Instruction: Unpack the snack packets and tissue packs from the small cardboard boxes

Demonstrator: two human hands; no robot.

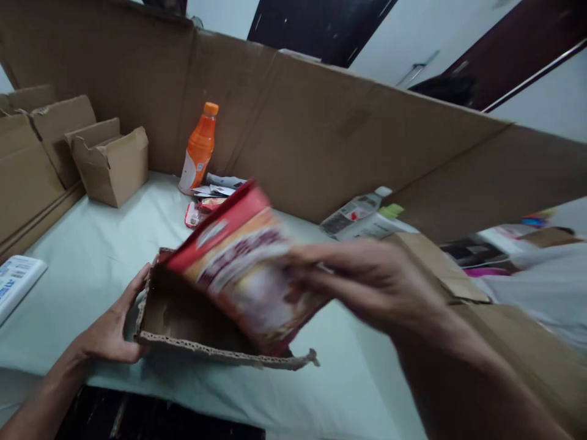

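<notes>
My right hand [367, 278] grips a red and orange food packet [243, 263] by its right edge; the packet is tilted and blurred, its lower corner down inside a small open cardboard box [183, 324]. My left hand [114, 327] holds that box by its left wall, fingers curled on the flap. The box rests on a pale green table [92, 256] near its front edge.
An orange bottle [199, 146] stands at the back against a tall cardboard wall [321, 134], with small packets [206, 201] below it. Open cardboard boxes [110, 159] sit at back left. A white labelled parcel [16, 281] lies left. A clear bottle [355, 214] and flat cardboard [440, 266] lie right.
</notes>
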